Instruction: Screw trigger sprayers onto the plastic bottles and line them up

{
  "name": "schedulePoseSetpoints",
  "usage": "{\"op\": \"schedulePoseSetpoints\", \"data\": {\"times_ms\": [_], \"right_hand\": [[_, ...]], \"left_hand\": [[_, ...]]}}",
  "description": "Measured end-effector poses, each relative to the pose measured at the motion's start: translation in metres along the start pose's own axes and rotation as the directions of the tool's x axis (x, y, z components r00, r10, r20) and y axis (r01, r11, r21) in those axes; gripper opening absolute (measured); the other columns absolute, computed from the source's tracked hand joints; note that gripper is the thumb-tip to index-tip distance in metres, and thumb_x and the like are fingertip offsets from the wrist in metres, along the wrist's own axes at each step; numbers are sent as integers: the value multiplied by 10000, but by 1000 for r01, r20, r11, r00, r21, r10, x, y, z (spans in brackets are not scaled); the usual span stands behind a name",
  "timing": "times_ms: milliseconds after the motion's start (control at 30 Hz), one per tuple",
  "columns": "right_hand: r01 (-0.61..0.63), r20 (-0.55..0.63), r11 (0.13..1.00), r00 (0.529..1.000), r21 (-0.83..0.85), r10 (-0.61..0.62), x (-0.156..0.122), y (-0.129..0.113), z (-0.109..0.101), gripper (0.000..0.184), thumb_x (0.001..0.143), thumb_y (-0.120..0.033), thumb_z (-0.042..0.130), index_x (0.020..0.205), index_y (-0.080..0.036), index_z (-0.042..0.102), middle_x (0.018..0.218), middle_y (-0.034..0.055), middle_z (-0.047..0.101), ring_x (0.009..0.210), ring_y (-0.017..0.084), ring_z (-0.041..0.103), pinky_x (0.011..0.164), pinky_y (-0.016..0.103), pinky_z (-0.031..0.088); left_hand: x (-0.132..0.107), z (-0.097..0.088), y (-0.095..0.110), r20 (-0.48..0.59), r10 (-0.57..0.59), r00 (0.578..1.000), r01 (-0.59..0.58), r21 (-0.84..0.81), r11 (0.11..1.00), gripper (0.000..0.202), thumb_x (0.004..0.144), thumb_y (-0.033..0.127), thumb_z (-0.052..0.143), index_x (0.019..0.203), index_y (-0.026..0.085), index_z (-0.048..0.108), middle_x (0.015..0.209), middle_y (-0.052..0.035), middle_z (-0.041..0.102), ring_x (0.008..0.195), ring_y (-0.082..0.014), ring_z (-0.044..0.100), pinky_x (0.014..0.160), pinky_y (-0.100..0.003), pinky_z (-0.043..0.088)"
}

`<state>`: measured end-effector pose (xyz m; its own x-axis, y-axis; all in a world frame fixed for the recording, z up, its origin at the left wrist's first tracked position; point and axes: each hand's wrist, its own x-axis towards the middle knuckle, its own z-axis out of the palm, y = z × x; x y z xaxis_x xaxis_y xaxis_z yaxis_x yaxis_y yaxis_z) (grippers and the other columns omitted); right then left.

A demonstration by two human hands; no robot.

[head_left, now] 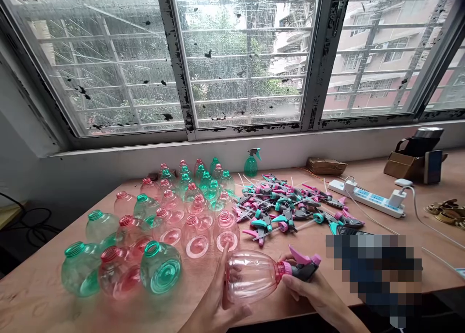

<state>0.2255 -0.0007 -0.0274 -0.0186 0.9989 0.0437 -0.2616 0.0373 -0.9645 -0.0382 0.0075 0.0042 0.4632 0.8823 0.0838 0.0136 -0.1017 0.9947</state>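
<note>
I saw my left hand (218,299) cupped around a clear pink plastic bottle (252,275) lying sideways at the desk's (428,236) near edge. My right hand (308,287) gripped its pink-and-grey trigger sprayer (303,265). Upright empty pink and green bottles (163,221) stood left; loose sprayers (286,202) lay farther right.

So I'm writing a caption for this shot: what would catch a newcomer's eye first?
Probably the crowd of pink and green bottles standing on the left half of the wooden table. Next, the tangle of pink and teal spray triggers heaped mid-table. Nearest the camera, the left hand cradles a pink bottle lying sideways while the right hand holds its trigger head.
</note>
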Motion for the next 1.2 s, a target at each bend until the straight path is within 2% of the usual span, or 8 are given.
{"op": "schedulePoseSetpoints", "data": {"times_ms": [133,200,267,533,700,867,1000,1200], "right_hand": [[2,10,1000,1000,-18,-2,1,0,1,406,753,-547,810,898,-201,655,509,-80,513,441,97,402,471,249,269],[-13,-18,999,1000,-51,12,1,0,2,412,729,-554,825,848,-197,656,520,-74,513,442,98,410,460,248,273],[-24,-35,997,999,-72,21,0,2,2,426,703,-543,847,873,-189,678,525,-74,514,447,95,405,454,244,282],[31,-53,999,998,-24,-32,-2,9,2,500,677,-494,881,1030,-191,697,601,-59,559,502,106,426,467,253,358],[0,-20,1000,1000,-15,0,-1,7,1,452,711,-521,855,948,-187,664,550,-55,582,483,110,473,484,257,392],[-10,-9,1000,1000,11,10,-2,6,0,488,660,-501,899,957,-200,656,569,-34,645,498,136,539,498,264,420],[-31,6,999,999,-5,32,-2,3,1,473,655,-502,899,939,-199,673,574,-44,614,495,127,515,496,260,415],[0,70,998,998,-61,4,0,6,-2,441,752,-506,829,975,-164,662,542,-51,590,485,109,481,493,245,391]], "left_hand": [[0,-1,1,-69,-5,998,17,178,984,1025,788,387,815,1592,375,179,1377,-86,612,1317,-360,513,1200,-515,299],[0,-1,3,-69,23,997,-8,212,977,951,832,319,771,1586,393,195,1396,-81,602,1237,-340,578,1169,-503,354],[0,-1,5,-50,46,998,-35,202,979,927,851,292,751,1582,415,193,1529,-71,492,1232,-325,590,1167,-494,366],[0,-1,1,14,8,1000,-9,57,998,1079,779,458,814,1605,337,130,1667,-62,314,1535,-371,243,1269,-542,138],[-1,-2,-3,-1,22,1000,-21,172,985,1010,841,362,771,1595,405,100,1641,-51,366,1411,-357,472,1228,-508,296],[1,-2,-2,-35,92,995,-82,219,972,1003,856,290,756,1598,392,88,1672,-29,305,1532,-341,273,1277,-496,165],[0,-3,-1,9,26,1000,-27,142,989,1101,798,414,809,1605,348,64,1688,-42,264,1557,-351,186,1285,-507,97],[-1,-3,-4,16,-6,1000,3,163,987,1008,882,465,708,1608,333,21,1685,-63,267,1537,-346,240,1283,-495,112]]}}
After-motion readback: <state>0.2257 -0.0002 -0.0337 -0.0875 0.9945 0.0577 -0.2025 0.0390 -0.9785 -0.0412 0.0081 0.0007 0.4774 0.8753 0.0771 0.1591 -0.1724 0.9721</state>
